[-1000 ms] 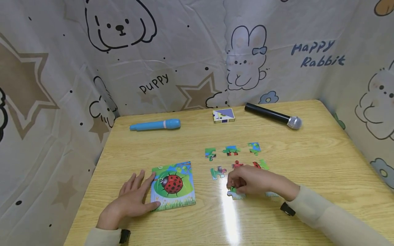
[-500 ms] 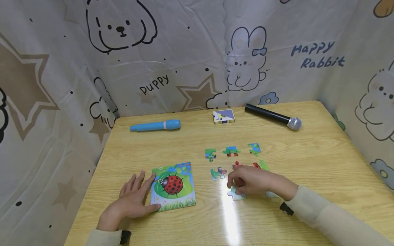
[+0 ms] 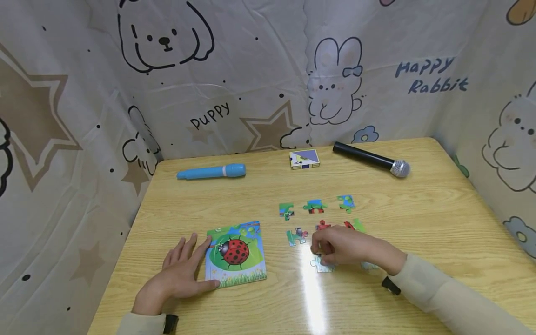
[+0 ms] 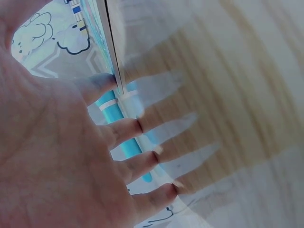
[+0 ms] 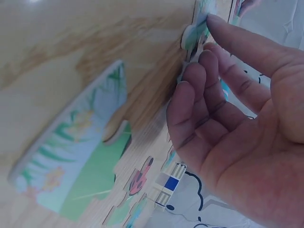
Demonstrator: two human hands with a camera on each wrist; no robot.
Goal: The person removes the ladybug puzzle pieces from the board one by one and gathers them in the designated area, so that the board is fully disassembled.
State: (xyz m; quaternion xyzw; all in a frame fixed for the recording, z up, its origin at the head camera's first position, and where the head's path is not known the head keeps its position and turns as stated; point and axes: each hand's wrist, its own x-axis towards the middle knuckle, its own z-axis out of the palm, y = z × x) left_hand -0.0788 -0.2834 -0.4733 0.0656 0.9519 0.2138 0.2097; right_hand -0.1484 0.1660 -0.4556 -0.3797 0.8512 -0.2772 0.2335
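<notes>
My left hand [image 3: 177, 274] lies with fingers spread on the table, its thumb and index finger touching the left edge of a square ladybug picture board [image 3: 236, 254]. In the left wrist view, the fingertips of the left hand [image 4: 71, 142] touch the wood. My right hand [image 3: 345, 246] pinches a grass-edged jigsaw piece [image 3: 321, 265] at the table, its fingers curled and thumb on the piece. The right wrist view shows the thumb of the right hand [image 5: 237, 90] against that piece [image 5: 202, 19]. The hand hides part of it and of the pieces behind.
Several jigsaw pieces lie around the right hand, among them a top-left piece [image 3: 286, 210] and a ladybug-head piece [image 3: 296, 236]. A grassy piece [image 5: 80, 147] is close to the right wrist camera. Farther back are a blue microphone [image 3: 211, 171], a card box [image 3: 304, 159] and a black microphone [image 3: 370, 158].
The pinched jigsaw piece has shifted slightly, showing less green and lying flatter beneath the right hand's fingers. The left hand and the board have stayed in place.
</notes>
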